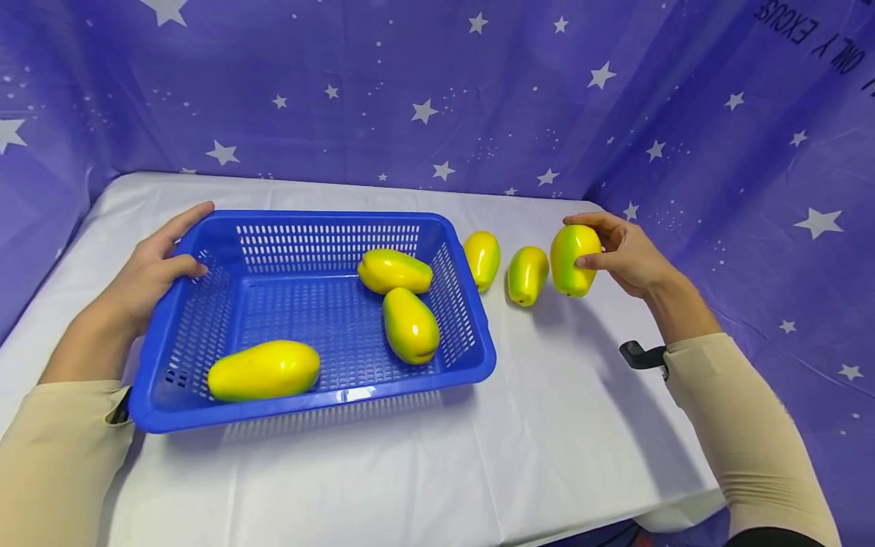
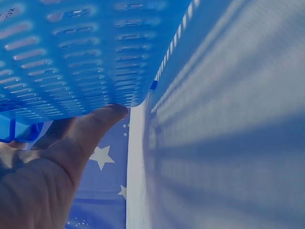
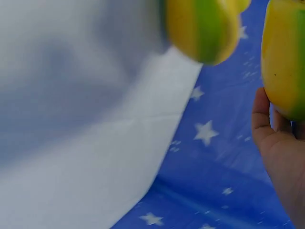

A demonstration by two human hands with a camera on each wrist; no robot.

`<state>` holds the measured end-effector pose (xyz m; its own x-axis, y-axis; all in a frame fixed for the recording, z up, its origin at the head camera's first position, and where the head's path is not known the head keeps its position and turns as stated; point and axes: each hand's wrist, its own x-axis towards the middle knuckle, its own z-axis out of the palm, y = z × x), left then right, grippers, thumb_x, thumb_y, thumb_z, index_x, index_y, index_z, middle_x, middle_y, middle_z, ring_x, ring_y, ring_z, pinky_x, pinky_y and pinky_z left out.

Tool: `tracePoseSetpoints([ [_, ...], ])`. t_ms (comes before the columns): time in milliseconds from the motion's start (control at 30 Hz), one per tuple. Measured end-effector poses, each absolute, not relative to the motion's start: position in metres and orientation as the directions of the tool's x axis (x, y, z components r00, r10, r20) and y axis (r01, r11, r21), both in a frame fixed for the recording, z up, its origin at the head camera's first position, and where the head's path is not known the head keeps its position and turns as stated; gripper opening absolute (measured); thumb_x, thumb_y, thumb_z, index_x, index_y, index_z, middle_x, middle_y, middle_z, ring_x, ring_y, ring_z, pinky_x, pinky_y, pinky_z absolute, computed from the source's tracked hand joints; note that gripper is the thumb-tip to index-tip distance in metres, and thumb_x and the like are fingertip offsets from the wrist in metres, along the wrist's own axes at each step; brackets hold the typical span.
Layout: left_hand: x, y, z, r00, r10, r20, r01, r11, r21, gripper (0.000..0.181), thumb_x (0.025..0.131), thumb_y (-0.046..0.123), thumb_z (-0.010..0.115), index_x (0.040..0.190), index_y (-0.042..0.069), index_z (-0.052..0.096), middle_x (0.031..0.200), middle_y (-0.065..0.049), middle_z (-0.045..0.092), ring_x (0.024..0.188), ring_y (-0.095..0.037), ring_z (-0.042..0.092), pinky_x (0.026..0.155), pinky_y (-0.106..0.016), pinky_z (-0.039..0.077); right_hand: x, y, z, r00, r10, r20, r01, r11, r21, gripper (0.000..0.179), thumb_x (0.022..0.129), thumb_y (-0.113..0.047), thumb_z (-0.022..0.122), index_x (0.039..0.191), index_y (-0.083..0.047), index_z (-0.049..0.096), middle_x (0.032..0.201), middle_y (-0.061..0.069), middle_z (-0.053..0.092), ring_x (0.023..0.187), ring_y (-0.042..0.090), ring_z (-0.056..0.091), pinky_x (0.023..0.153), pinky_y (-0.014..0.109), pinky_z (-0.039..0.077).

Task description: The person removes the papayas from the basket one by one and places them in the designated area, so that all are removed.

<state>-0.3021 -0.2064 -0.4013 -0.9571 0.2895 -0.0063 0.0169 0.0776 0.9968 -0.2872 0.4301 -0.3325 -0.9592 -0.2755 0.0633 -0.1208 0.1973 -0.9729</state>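
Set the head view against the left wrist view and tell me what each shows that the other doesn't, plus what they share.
Only the head view shows the right hand holding a yellow-green fruit, two fruits on the white cloth and three fruits inside the blue basket.

Only the left wrist view shows, close up, a slotted outer face of the basket with a digit of the left hand against it.

Both show the left hand, the basket, the cloth and the star-patterned backdrop.
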Motion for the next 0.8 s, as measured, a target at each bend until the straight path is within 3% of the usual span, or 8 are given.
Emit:
tracePoseSetpoints([
  [400, -0.297, -0.213, -0.407, -0.956, 0.291, 0.045, 0.030, -0.054, 0.998, 0.073, 0.092, -0.009, 0.040, 0.152, 0.031, 0.033, 0.131, 0.000, 0.048, 0.087, -0.014, 0.068, 0.057, -0.035, 0.058, -0.298, 0.464, -0.367, -0.979, -0.147, -0.139, 0.057, 0.458, -0.887, 0.066, 0.078, 0.005, 0.075, 0.137, 0.004, 0.046, 0.132, 0.007, 0.049, 0.114, 0.024, 0.044, 0.088, 0.020, 0.048],
  [600, -0.300, -0.211, -0.407, -0.954, 0.297, 0.048, 0.039, -0.033, 0.999, 0.074, 0.092, -0.010, 0.041, 0.153, 0.031, 0.033, 0.135, -0.003, 0.045, 0.089, -0.013, 0.067, 0.057, -0.036, 0.058, -0.304, 0.479, -0.384, -0.966, -0.095, -0.239, 0.144, 0.569, -0.810, 0.070, 0.078, -0.001, 0.078, 0.140, -0.003, 0.045, 0.139, 0.007, 0.044, 0.120, 0.021, 0.039, 0.091, 0.015, 0.042],
  [800, -0.304, -0.205, -0.403, -0.956, 0.293, 0.028, 0.035, 0.018, 0.999, 0.073, 0.092, -0.007, 0.041, 0.153, 0.033, 0.032, 0.140, -0.008, 0.040, 0.091, -0.012, 0.067, 0.058, -0.037, 0.058, -0.303, 0.487, -0.393, -0.961, -0.098, -0.258, 0.157, 0.575, -0.803, 0.070, 0.080, 0.000, 0.075, 0.142, -0.004, 0.042, 0.142, 0.008, 0.041, 0.121, 0.022, 0.038, 0.091, 0.014, 0.042],
])
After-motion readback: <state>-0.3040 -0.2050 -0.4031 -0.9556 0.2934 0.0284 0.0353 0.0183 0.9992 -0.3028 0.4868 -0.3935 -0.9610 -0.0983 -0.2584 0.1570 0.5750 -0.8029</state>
